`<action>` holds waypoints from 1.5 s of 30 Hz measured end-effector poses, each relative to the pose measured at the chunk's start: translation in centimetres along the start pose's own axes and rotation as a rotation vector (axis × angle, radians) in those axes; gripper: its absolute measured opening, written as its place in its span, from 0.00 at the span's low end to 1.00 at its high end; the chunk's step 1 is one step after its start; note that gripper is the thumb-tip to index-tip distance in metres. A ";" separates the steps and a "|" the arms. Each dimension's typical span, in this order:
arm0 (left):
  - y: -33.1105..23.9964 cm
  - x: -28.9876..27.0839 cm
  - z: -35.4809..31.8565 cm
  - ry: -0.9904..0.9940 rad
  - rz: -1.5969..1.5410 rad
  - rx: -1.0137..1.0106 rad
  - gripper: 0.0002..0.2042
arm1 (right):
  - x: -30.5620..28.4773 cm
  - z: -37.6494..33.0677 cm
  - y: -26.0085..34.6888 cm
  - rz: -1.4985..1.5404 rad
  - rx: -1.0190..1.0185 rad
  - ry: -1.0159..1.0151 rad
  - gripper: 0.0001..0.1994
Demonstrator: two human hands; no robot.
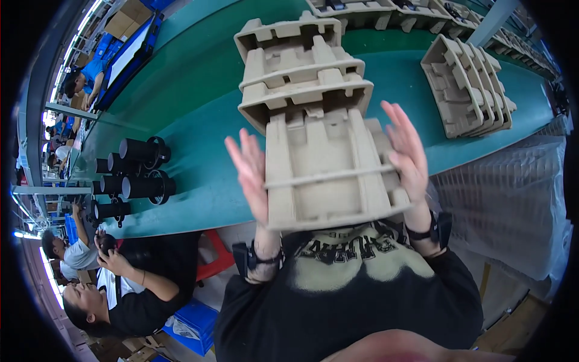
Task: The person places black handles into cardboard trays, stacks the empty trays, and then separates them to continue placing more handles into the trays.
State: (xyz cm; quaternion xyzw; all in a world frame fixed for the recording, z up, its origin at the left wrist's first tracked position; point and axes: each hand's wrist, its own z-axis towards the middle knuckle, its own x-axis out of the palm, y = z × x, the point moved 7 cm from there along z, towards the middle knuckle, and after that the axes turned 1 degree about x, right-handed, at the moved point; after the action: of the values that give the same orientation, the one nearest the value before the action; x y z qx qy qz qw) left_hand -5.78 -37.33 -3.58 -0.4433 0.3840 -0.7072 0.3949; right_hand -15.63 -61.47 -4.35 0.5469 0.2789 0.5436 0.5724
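Observation:
In front of me a beige molded-pulp tray [325, 202] faces up toward me at the table's near edge, with ridges and recesses on its face. My left hand [252, 175] lies along its left side, fingers stretched upward and slightly blurred. Against the opposite side is my right hand [410, 160], its fingers extended and apart, the thumb close to the tray's edge. Neither hand's fingers wrap around the tray. Just beyond it, more pulp trays [304, 90] stand on edge in a row, one behind another.
Another group of nested pulp trays [464, 90] stands on the green table [205, 133] at right. Several black cylindrical parts [142, 187] stand at left. Filled trays [356, 7] line the far side. Plastic-wrapped stacks [500, 199] are at right; a co-worker [120, 289] sits at left.

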 end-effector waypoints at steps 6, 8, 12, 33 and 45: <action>-2.3 -0.8 -0.6 -0.047 0.134 0.283 0.41 | 0.9 -0.3 2.9 -0.074 -0.433 -0.007 0.36; -1.3 -2.2 -1.6 -0.102 0.133 0.209 0.40 | 0.2 0.7 -0.6 -0.157 -0.023 -0.098 0.32; 1.3 -6.6 -1.7 -0.309 0.191 0.084 0.40 | 1.5 -1.8 0.2 -0.320 -0.230 -0.009 0.25; -8.8 -6.2 -7.8 -0.178 0.944 0.360 0.13 | 7.7 4.5 2.4 -0.498 -0.079 0.173 0.10; -10.8 -11.5 -8.0 -0.385 0.667 0.698 0.13 | 10.0 3.2 2.6 -0.803 -0.171 0.746 0.25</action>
State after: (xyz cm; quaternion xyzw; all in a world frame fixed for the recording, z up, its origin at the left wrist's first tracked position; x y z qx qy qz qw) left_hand -12.17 -21.26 -0.15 -0.2606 0.1660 -0.5345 0.7867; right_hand -10.98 -53.69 1.63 0.1196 0.6043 0.4600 0.6394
